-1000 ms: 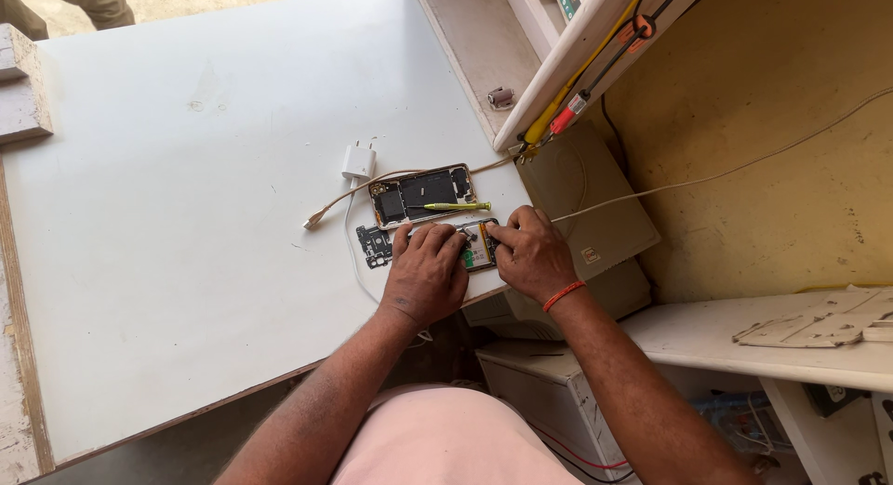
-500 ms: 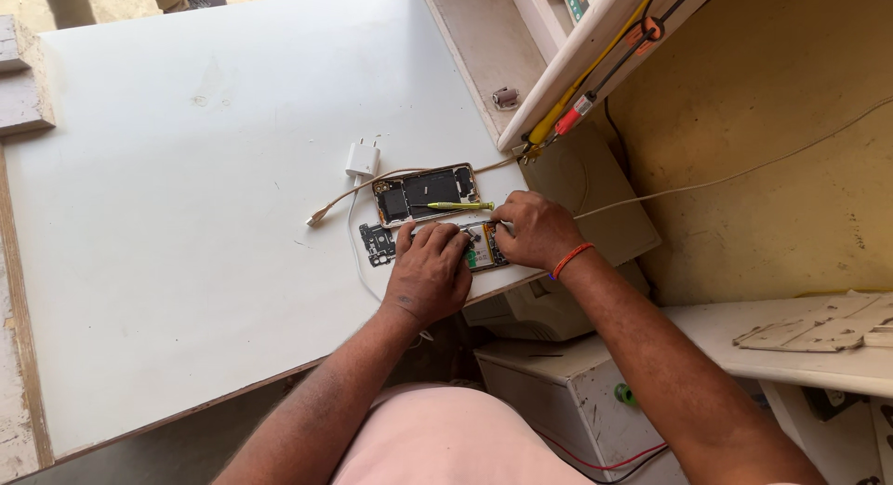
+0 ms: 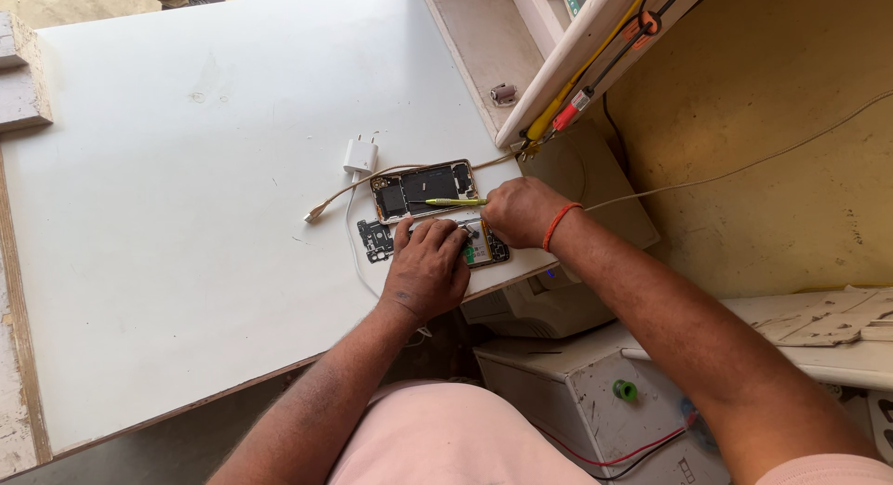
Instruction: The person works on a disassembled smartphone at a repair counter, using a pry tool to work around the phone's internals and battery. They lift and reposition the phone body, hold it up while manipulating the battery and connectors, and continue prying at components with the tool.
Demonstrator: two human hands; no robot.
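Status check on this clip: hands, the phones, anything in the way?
Left hand pressed on the lower opened phone. Right hand grips a yellow tool, tip over the upper opened phone. Charger cable alongside, not blocking.

On the white table (image 3: 186,215), the left hand (image 3: 426,271) presses on a green circuit board (image 3: 476,250) just below the opened phone (image 3: 423,189). The right hand (image 3: 519,212), right of that phone, holds a yellow-green pen-shaped tool (image 3: 453,202) lying across it. A white charger plug (image 3: 360,156) sits just above-left of the phone.

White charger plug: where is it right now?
In the head view the white charger plug lies on the white table, up-left of the opened phone, beyond the left hand.
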